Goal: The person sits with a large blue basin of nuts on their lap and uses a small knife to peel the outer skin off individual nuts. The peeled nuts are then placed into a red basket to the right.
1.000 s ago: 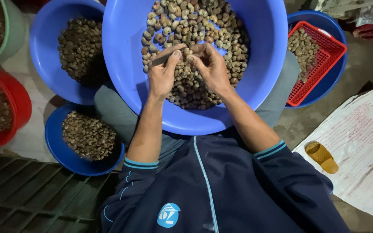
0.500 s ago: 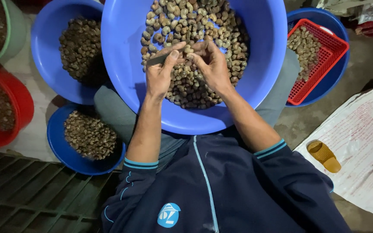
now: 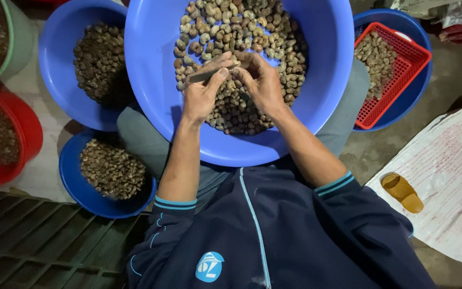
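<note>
Hands meet over a large blue plastic basin (image 3: 322,80) resting on the seated person's lap, heaped with mottled, kidney-shaped cashew nuts (image 3: 252,32). The left hand (image 3: 201,96) grips a thin blade-like tool (image 3: 209,73) between thumb and curled fingers; the right hand (image 3: 260,80) pinches a single nut against it, seemingly mid-shelling. Prying the hard shell calls for a firm hold and careful leverage. Smaller blue basins (image 3: 54,59) of darker nuts flank the left rim; a red mesh basket (image 3: 402,75) sits right.
</note>
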